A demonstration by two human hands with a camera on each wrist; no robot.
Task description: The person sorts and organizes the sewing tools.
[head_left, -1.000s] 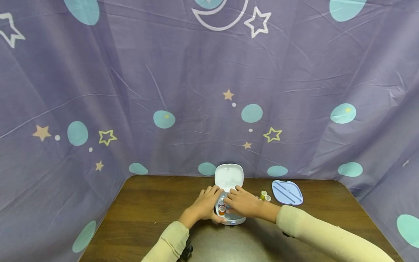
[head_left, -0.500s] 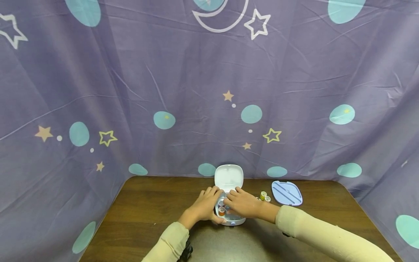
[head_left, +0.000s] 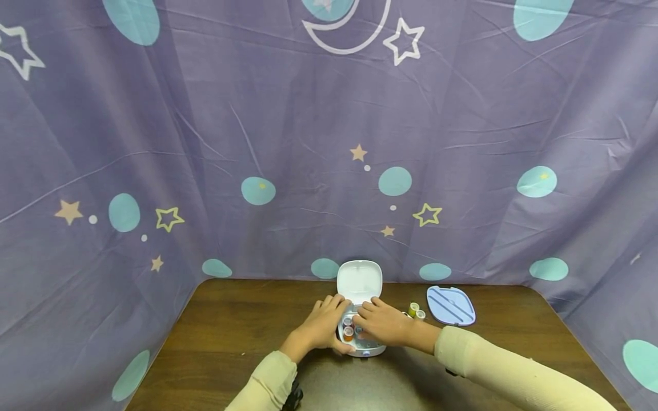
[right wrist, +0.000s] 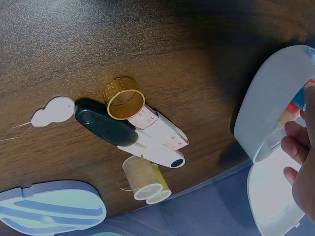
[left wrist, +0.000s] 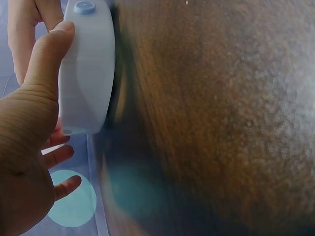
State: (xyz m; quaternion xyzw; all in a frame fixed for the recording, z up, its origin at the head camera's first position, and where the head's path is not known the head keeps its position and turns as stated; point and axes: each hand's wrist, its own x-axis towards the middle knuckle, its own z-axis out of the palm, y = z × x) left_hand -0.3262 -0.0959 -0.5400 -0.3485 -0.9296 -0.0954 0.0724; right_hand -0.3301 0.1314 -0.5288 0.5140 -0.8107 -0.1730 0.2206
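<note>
A small white sewing box (head_left: 367, 353) stands on the table with its lid (head_left: 360, 281) tipped back. My left hand (head_left: 324, 322) grips the box's left side, thumb over the front edge in the left wrist view. Inside, an orange thread spool (head_left: 348, 334) stands at the left. My right hand (head_left: 384, 322) reaches into the box from the right, and its fingertips pinch a blue thread spool (right wrist: 299, 99). The fingers partly hide that spool and the others around it.
A pale blue tray (right wrist: 54, 209) lies at the back right. Between it and the box are a gold thimble (right wrist: 115, 89), a black-and-white folded tool (right wrist: 103, 120), a measuring tape (right wrist: 170, 133), a white needle threader (right wrist: 56, 110) and a beige thread spool (right wrist: 138, 174) beside a yellow one.
My right hand's fingers shift slightly over the blue spool inside the box. The left hand keeps its grip, and the whole head view has drifted slightly.
</note>
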